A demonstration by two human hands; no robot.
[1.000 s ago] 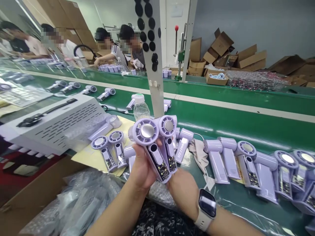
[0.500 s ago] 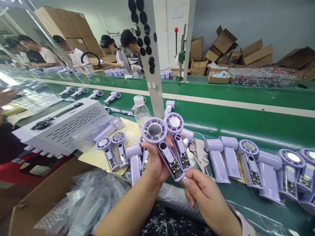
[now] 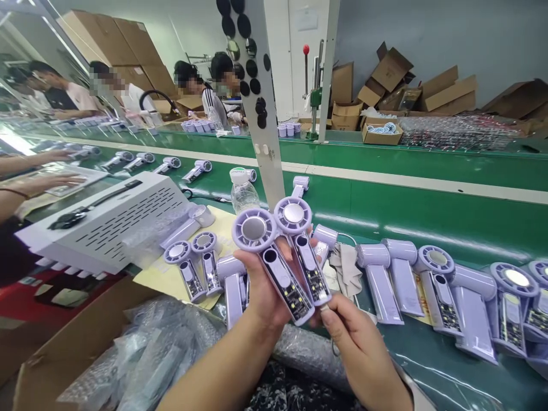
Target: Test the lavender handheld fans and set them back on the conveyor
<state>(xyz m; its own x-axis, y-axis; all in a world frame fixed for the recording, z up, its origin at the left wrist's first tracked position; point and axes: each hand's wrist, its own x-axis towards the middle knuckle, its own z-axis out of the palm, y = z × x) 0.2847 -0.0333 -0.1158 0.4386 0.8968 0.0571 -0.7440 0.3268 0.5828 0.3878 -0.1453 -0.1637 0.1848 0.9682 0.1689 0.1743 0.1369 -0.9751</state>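
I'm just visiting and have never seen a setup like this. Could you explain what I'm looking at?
There is no robot here, only a person's bare hands, seen by a camera worn on the head that looks forward and down. The left hand holds two small purple fans, with circuit parts showing in their handles. The right hand pinches a small pale piece at the foot of one handle; it is too small to name surely. More purple fans rest on the green table, near a crumpled cloth, a clear bottle and a slotted box. Another person's hands show at the left edge.
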